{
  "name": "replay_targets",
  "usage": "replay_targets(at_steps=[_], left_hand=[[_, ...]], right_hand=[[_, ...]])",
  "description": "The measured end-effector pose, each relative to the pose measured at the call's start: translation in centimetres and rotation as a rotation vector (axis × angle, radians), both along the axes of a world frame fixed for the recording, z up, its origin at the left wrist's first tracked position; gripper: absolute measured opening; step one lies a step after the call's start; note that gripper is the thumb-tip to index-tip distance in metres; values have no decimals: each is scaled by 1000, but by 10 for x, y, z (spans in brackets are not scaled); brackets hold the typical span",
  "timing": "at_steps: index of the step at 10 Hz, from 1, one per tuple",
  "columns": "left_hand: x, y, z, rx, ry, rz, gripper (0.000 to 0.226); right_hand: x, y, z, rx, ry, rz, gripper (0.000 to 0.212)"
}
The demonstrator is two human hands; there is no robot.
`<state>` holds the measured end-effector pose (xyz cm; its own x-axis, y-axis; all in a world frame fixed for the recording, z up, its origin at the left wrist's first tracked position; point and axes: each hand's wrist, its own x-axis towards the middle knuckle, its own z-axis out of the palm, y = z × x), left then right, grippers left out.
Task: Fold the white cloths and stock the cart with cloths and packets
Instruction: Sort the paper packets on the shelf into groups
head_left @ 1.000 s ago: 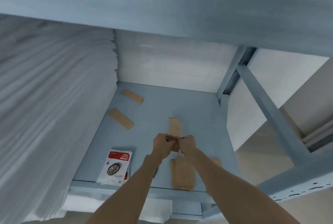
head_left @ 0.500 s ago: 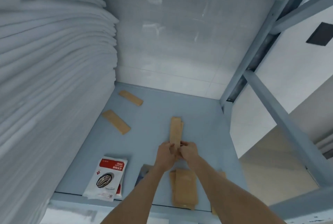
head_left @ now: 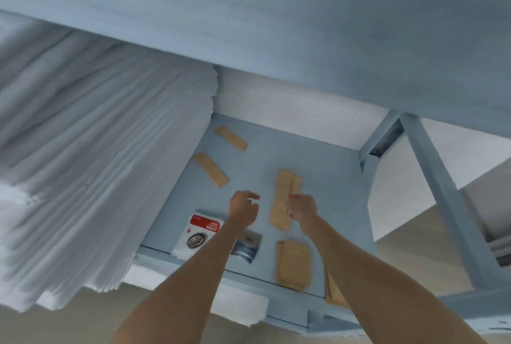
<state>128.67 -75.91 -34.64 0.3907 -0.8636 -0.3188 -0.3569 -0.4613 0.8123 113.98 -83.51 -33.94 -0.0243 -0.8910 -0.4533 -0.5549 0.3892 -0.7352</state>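
My right hand (head_left: 302, 209) pinches a bunch of long tan packets (head_left: 283, 199) over the blue cart shelf (head_left: 326, 177). My left hand (head_left: 243, 209) hovers just left of them, fingers loosely curled and holding nothing. Two single tan packets (head_left: 211, 168) (head_left: 231, 137) lie further back on the shelf. A pile of tan packets (head_left: 294, 263) sits at the shelf's front edge. A white and red packet (head_left: 197, 235) and a dark blue packet (head_left: 247, 247) lie front left. A tall stack of folded white cloths (head_left: 96, 164) fills the shelf's left side.
The blue shelf above (head_left: 276, 25) overhangs the whole top of the view. A slanted blue frame bar (head_left: 442, 197) stands at the right. More tan packets (head_left: 334, 292) stick out past the shelf's front right corner. Beige floor lies below.
My left hand has let go of the tan packets and moved left; the right hand still holds them. The camera has tipped back down under the upper shelf.
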Motion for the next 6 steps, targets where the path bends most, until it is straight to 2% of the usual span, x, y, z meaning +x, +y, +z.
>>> replay_targets(at_steps=[1, 3, 4, 5, 6], left_hand=[[36, 18, 32, -2, 43, 114, 31], [92, 49, 45, -10, 118, 211, 29], [109, 73, 34, 15, 152, 207, 29], [116, 85, 27, 16, 149, 170, 28], [121, 91, 17, -16, 102, 126, 32]], right_hand=[[46, 18, 36, 61, -24, 144, 37], [102, 43, 33, 20, 31, 270, 30], [115, 60, 18, 42, 109, 347, 32], [122, 72, 11, 27, 164, 344, 21], [122, 75, 2, -52, 283, 353, 34]])
